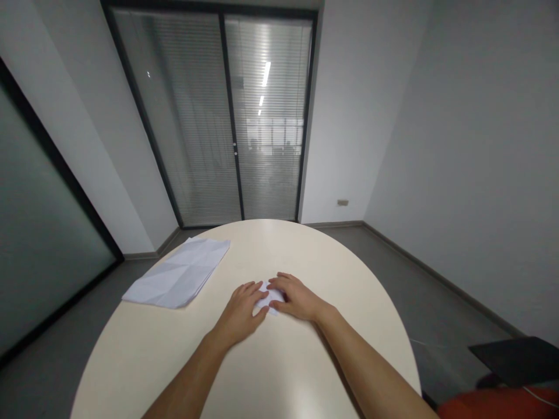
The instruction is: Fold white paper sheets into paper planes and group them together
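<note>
A small piece of folded white paper (pixel 269 298) lies low over the middle of the round table, partly covered by fingers. My left hand (pixel 244 308) holds its left side, thumb toward me and fingers curled at the far edge. From the right, my right hand (pixel 297 295) grips the other side between thumb and fingers. The fingertips of both hands are close together around the paper. The exact folds are too small to make out.
A stack of creased white paper sheets (pixel 181 273) sits at the table's left edge. The cream round table (pixel 271 244) fills the foreground. Glass doors with blinds (pixel 209 116) stand behind it. A black flat object (pixel 519 358) rests over something red (pixel 502 404) at lower right.
</note>
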